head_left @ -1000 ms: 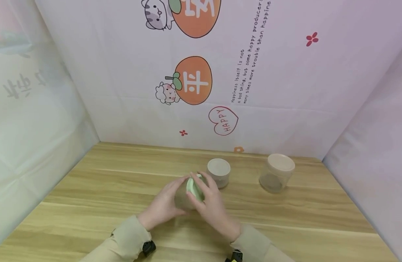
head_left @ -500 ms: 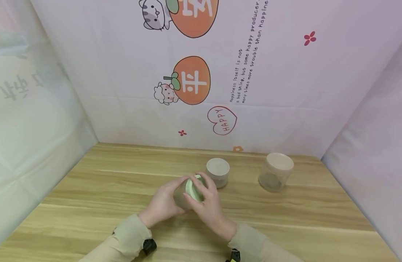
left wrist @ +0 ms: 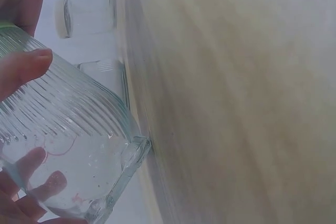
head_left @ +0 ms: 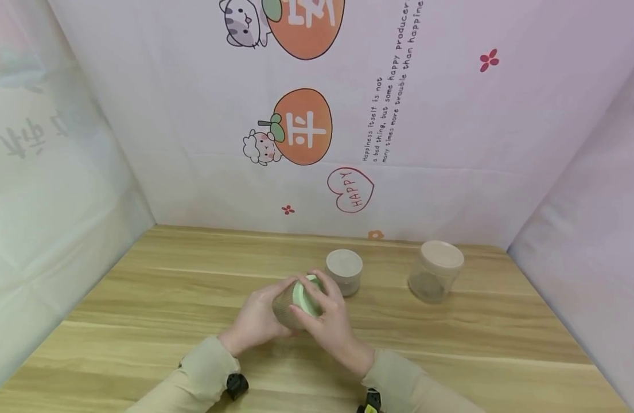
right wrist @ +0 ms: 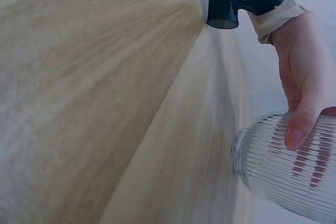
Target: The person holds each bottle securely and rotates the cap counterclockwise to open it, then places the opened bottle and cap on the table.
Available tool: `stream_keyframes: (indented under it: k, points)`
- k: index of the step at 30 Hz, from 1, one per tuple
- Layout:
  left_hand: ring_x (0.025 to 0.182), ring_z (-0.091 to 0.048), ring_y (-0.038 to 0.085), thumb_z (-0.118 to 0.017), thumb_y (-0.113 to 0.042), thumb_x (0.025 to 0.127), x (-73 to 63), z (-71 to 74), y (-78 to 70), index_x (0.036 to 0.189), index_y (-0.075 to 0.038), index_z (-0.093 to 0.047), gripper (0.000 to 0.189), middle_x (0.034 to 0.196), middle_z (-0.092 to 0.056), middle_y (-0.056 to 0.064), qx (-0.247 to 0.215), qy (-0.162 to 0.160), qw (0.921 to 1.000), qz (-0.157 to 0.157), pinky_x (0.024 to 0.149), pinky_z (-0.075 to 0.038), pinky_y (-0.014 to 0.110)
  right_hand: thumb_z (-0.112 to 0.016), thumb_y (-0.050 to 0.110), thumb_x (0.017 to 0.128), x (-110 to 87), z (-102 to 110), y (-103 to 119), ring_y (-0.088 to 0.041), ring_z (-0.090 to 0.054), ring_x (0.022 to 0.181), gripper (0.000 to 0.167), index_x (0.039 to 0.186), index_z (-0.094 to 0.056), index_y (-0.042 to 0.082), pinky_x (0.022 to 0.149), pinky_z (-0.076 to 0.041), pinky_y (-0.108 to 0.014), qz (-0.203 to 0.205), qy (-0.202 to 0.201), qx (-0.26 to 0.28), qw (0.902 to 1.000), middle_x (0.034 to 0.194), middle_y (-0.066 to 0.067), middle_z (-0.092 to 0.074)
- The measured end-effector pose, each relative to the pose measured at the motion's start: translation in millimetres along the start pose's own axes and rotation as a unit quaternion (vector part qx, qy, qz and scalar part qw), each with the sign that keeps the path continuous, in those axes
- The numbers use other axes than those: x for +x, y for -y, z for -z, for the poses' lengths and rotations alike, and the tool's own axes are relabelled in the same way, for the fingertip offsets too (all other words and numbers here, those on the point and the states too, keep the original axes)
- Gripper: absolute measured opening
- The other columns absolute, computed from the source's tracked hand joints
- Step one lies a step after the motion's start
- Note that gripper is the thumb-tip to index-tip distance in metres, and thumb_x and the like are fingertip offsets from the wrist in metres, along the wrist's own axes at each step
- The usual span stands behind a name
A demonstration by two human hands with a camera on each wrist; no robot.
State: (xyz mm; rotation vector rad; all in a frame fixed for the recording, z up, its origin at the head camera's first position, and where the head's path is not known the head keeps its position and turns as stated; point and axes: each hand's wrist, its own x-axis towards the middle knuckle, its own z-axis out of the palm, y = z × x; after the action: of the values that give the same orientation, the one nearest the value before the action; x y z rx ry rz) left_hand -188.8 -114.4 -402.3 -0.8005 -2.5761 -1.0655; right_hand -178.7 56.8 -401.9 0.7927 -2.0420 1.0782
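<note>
A ribbed clear glass jar (head_left: pixel 283 307) with a light green lid (head_left: pixel 300 297) is held tilted over the table, its lid turned toward the right. My left hand (head_left: pixel 256 322) grips the jar's body, thumb on the near side and fingers round the far side. On the lid my right hand (head_left: pixel 333 328) curls its thumb and fingers round the rim. The left wrist view shows the jar's thick glass base (left wrist: pixel 122 179) close to the tabletop and fingers through the glass. In the right wrist view the left thumb (right wrist: pixel 297 132) presses the ribbed side.
Just behind the right hand stands a short clear jar (head_left: pixel 346 283) with a white lid. Farther right is a taller clear jar (head_left: pixel 431 280) with a pale lid. The wooden table (head_left: pixel 193 275) meets a printed cloth wall (head_left: pixel 218 189) at the back, with cloth on both sides.
Both hands keep hold of the jar and lid in almost the same place. Since one second ago the left thumb has come in closer to the jar's body. The other jars have not moved.
</note>
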Motion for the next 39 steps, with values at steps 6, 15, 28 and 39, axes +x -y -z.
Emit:
stream_keyframes:
  k: [6,15,28,39]
  points:
    - [0.110,-0.061,0.029,-0.092,-0.016,0.051,-0.4,1.7,0.2,0.135,-0.006,-0.050,0.095,0.126,-0.061,0.012,0.000,0.002,1.0000,0.005,0.089,-0.053,0.045,-0.076,0.021,0.078,-1.0,0,-3,-0.036,-0.052,0.113,0.048,0.119,-0.063,0.000,0.080,-0.055,-0.044,0.022,0.007,0.000,0.9997,0.126,-0.019,-0.053]
    - [0.111,-0.060,0.030,-0.091,-0.014,0.053,-0.7,1.8,3.7,0.136,-0.003,-0.048,0.094,0.128,-0.059,0.013,-0.008,0.017,0.9998,-0.006,0.090,-0.052,0.046,-0.070,0.034,0.084,-0.6,3,-8,-0.034,-0.050,0.114,0.048,0.120,-0.063,0.003,0.081,-0.055,-0.041,0.050,0.026,0.013,0.9983,0.125,-0.018,-0.052]
    - [0.111,-0.060,0.029,-0.090,-0.017,0.056,-1.0,2.1,3.9,0.138,-0.004,-0.045,0.095,0.129,-0.059,0.012,0.009,0.025,0.9995,-0.015,0.091,-0.052,0.045,-0.062,0.042,0.089,4.7,22,-12,-0.036,-0.045,0.123,0.057,0.132,-0.053,0.006,0.091,-0.050,-0.051,0.058,0.128,0.010,0.9900,0.137,-0.020,-0.044]
    - [0.112,-0.059,0.028,-0.091,-0.017,0.055,0.5,1.7,3.4,0.138,-0.008,-0.046,0.095,0.128,-0.059,0.009,0.012,0.022,0.9995,-0.019,0.091,-0.052,0.045,-0.083,0.043,0.065,22.9,43,3,-0.022,-0.060,0.097,0.077,0.129,-0.055,0.012,0.079,-0.055,-0.037,-0.059,0.202,-0.112,0.9712,0.112,-0.011,-0.059]
